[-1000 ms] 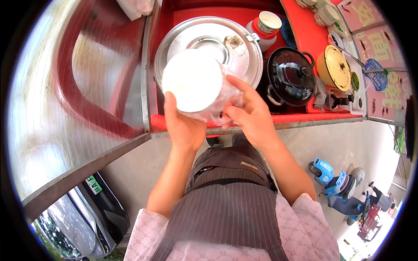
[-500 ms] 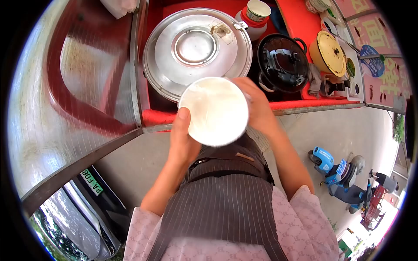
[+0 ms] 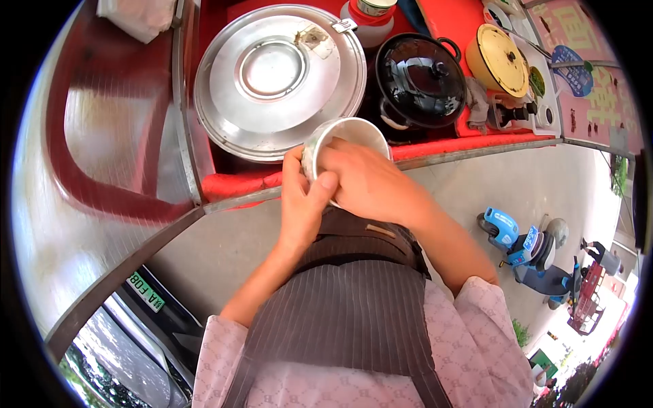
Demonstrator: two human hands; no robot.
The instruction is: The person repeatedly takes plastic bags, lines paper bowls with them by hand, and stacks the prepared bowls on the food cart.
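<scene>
Bowl: white-lined bowl (image 3: 371, 134), patterned outside, raised in front of the body at the near edge of the stall; mouth tipped toward the wearer. In this view it overlaps the near rim of a big metal pot.
Left hand: left hand (image 3: 301, 204) grasping the bowl by its left side, thumb near the rim.
Right hand: right hand (image 3: 371, 182) reaching over the near rim, fingers down inside the bowl. Fingertips hidden; cannot tell whether they pinch anything.
Beyond the bowl: wide metal pot (image 3: 338, 95), lid on, stained scrap (image 3: 316, 42) lying on the lid, metal clip (image 3: 345, 26) at the rim.
Right of the metal pot: black pot (image 3: 415, 88), glossy, lidded; then yellow pot (image 3: 502, 61), also lidded, with grey cloth (image 3: 477, 110) between and nearer the front edge.
Behind: white tub (image 3: 373, 35) with a red top, second bowl (image 3: 376, 7) standing on it.
Surface: red surface (image 3: 445, 20) carrying the cookware; dish of chopped greens (image 3: 537, 81) toward its right end, blue hand fan (image 3: 573, 70) beyond.
Wearer: dark pinstriped apron (image 3: 340, 316) over a pale pink patterned shirt (image 3: 469, 333).
Ground: blue scooter (image 3: 527, 251) at right; dark car (image 3: 160, 316) with a green plate, lower left.
</scene>
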